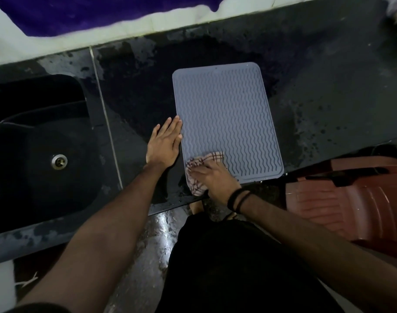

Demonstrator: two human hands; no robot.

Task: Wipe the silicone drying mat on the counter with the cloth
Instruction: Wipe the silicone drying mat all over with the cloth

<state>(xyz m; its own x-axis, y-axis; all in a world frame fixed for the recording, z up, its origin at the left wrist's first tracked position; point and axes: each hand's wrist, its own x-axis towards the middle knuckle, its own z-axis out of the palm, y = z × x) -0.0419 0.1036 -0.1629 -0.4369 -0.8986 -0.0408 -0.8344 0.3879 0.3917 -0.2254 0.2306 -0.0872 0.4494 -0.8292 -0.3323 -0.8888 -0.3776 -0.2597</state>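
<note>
left hand (pixel 164 143): flat, palm down, fingers straight and together, pointing away from the body | left arm: bare, stretched forward from the lower left | right hand (pixel 212 177): palm down, fingers bent, pressing downward | right wrist: black bands around it | right arm: bare, coming in from the lower right

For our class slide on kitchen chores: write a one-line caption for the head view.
Left hand steadies the grey silicone mat while the right hand presses a checked cloth on its near corner.
</note>
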